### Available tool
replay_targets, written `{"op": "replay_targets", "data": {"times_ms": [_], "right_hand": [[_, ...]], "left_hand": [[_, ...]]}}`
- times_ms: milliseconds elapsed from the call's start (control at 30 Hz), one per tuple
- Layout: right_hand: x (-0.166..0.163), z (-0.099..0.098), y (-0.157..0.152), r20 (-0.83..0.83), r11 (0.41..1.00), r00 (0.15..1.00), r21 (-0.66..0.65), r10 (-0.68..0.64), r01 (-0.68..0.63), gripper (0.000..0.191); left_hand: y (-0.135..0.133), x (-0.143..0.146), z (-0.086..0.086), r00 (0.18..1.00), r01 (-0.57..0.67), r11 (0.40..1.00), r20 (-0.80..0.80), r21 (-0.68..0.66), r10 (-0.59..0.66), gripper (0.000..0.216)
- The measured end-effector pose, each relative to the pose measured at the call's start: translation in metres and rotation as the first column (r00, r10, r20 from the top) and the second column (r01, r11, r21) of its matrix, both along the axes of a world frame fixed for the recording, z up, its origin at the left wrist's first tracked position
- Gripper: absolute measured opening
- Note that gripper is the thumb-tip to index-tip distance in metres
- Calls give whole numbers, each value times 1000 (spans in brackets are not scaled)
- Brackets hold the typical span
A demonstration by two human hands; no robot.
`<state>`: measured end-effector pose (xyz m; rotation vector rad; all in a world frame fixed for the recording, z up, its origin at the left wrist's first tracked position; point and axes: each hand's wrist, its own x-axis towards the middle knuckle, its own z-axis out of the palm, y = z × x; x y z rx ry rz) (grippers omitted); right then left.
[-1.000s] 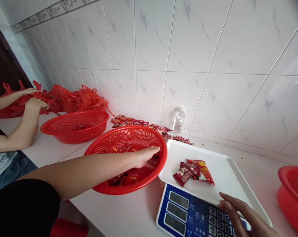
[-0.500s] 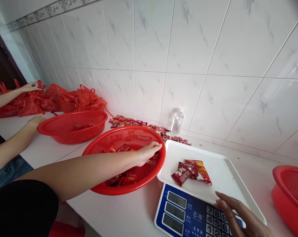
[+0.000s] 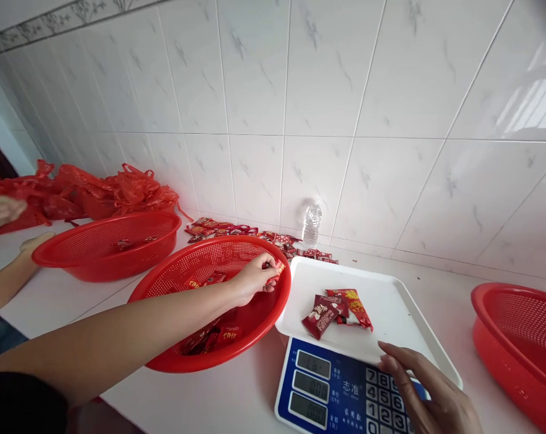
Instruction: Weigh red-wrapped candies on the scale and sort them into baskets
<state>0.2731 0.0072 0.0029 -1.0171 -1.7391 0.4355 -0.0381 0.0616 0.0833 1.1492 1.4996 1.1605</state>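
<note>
My left hand [image 3: 254, 278] is over the right rim of a red plastic colander basket [image 3: 173, 355], fingers pinched on a red candy packet [image 3: 277, 268]. More red packets [image 3: 212, 336] lie in the basket's bottom. My right hand [image 3: 429, 395] rests with fingers spread on the keypad of a blue digital scale [image 3: 331, 392], holding nothing. A white tray [image 3: 390, 301] sits on the scale and carries a few red packets [image 3: 334, 308].
A second red basket [image 3: 105, 246] stands at left and a third [image 3: 517, 349] at the right edge. Red packets [image 3: 237, 230] and a clear bottle [image 3: 310, 226] line the tiled wall. Red plastic bags [image 3: 83, 193] pile at far left, where another person's hands [image 3: 2, 211] work.
My left hand has closed on a packet and lifted it from the basket's inside up toward its right rim. The view has shifted right. The other person's hands have moved left.
</note>
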Motion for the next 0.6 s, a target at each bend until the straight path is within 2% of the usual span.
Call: {"op": "replay_targets", "data": {"times_ms": [67,167,333,433,500,600], "right_hand": [[0,0,2,6,999,1000,26,18,-18,24],[2,0,6,14,996,999,69,52,-53,22],[5,1,10,80,987,992,116,98,-107,20],[5,0,12,74,988,993,118,95,-103,20],[4,-1,12,74,987,993,118,97,-106,20],[3,0,13,59,986,994,131,94,-101,20]], "left_hand": [[-1,6,13,997,74,995,-31,68,-72,19],[-1,24,25,963,257,960,-107,113,-245,19],[0,59,21,799,520,854,-349,-6,-489,10],[4,73,15,679,590,808,-537,-6,-500,3],[7,77,13,631,605,796,-627,29,-457,7],[10,78,14,578,605,796,-690,4,-436,11]]}}
